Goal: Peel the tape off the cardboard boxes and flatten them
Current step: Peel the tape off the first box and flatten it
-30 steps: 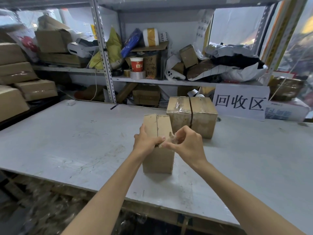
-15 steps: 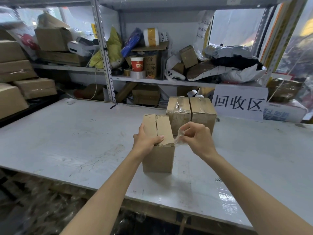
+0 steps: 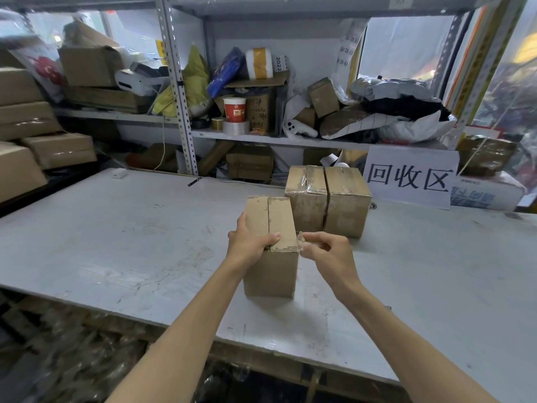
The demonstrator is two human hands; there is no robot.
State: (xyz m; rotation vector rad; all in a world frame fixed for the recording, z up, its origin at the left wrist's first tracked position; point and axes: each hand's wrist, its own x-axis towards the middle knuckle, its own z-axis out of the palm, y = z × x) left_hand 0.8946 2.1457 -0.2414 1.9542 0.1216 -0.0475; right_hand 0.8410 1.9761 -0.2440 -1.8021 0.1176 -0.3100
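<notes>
- The box [image 3: 270, 269] stands upright mid-table [image 3: 116, 242] with its flaps shut and no tape showing along the top seam.
- Left hand [image 3: 247, 242] grips the near top edge, thumb laid over the seam, fingers down the 9 o'clock side.
- Right hand [image 3: 328, 251] is at 3 o'clock of the box top, pinching a crumpled wad of clear tape [image 3: 302, 242] that touches the near right corner. It's too scrunched to tell if it's stuck there.
- If it is stuck, a hard yank toward 3 o'clock could tip or drag the box, since only one hand steadies it. It could also rip the paper skin off the cardboard.
- The wad could cling to the fingers, or snap and leave a strip down the side.
- The far box [image 3: 328, 205] sits close at 1 o'clock, so a sliding box bumps it.
- Contents: both boxes are shut, so their insides are hidden. The far box has a gap between its flaps and glossy tape over its left half.
</notes>
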